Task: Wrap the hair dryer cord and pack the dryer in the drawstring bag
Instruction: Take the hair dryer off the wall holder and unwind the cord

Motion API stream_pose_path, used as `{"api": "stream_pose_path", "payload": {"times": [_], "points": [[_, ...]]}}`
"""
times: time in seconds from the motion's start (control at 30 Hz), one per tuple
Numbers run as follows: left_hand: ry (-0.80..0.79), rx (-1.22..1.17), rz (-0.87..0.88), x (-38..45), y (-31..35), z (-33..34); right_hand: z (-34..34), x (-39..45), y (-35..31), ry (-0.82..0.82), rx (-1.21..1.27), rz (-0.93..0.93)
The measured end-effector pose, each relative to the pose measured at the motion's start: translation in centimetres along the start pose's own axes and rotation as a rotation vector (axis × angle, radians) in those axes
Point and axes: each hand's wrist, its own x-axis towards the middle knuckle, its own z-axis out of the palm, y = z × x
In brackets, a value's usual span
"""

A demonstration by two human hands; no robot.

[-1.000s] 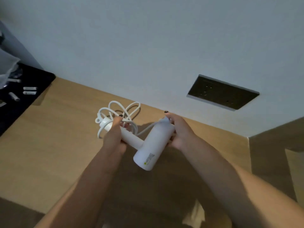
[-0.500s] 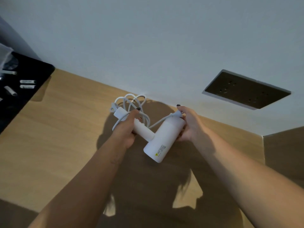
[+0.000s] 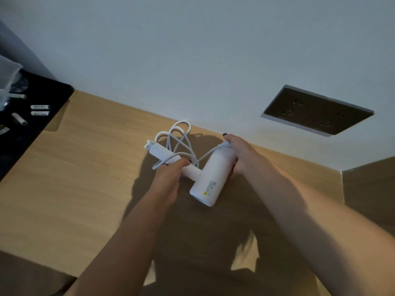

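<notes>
Nearest, two bare forearms reaching up from the bottom edge over a light wooden table (image 3: 64, 178), with a dark shadow of the person thrown across it. Between the hands, held just above the table: a white hair dryer (image 3: 210, 180), barrel slanting with its open end toward the camera, small label and yellow mark on its side. Left hand (image 3: 168, 178) wrapped around the dryer's handle, fingers curled over it and over a strand of the white cord (image 3: 181, 142). Right hand (image 3: 239, 154) cupped against the far end of the barrel, fingertips pinching the cord there, dark nail polish visible. Beyond the left hand, loose cord loops bunched past the handle's end. Farther left, a black tray (image 3: 42, 124) with small white tubes. Behind, a pale wall (image 3: 192, 50) with a dark socket panel (image 3: 316, 112).
</notes>
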Motion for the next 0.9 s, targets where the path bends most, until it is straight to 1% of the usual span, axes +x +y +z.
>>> {"api": "stream_pose_path", "payload": {"times": [0.1, 0.23, 0.3, 0.47, 0.53, 0.63, 0.73, 0.83, 0.9], "points": [[0.007, 0.023, -0.008, -0.3, -0.3, -0.7, -0.2, -0.3, 0.4, -0.043, -0.066, -0.082], [-0.015, 0.078, 0.003, -1.6, -0.6, -1.4, -0.9, -0.4, 1.3, -0.056, -0.165, -0.215], [-0.040, 0.110, 0.009, -2.5, -0.4, -1.7, -1.5, -0.9, 1.8, -0.068, -0.259, -0.293], [-0.119, 0.259, 0.061, -4.4, 0.2, -1.6, -3.2, -3.3, 3.4, 0.004, -0.613, -0.623], [-0.132, 0.360, 0.097, -5.0, 0.4, -1.3, -4.1, -4.5, 4.1, 0.000, -0.759, -0.749], [-0.158, 0.513, 0.143, -6.8, 0.9, -0.5, -5.8, -5.8, 5.5, -0.039, -0.881, -0.882], [-0.160, 0.634, 0.194, -8.6, 0.8, 0.6, -7.9, -6.4, 6.7, -0.013, -0.954, -0.931], [-0.163, 0.736, 0.314, -10.7, 0.2, 1.8, -10.6, -7.1, 7.3, 0.015, -1.010, -0.971], [-0.172, 0.888, 0.410, -12.2, -0.3, 2.5, -12.7, -7.9, 7.7, 0.009, -1.034, -1.009]]}}
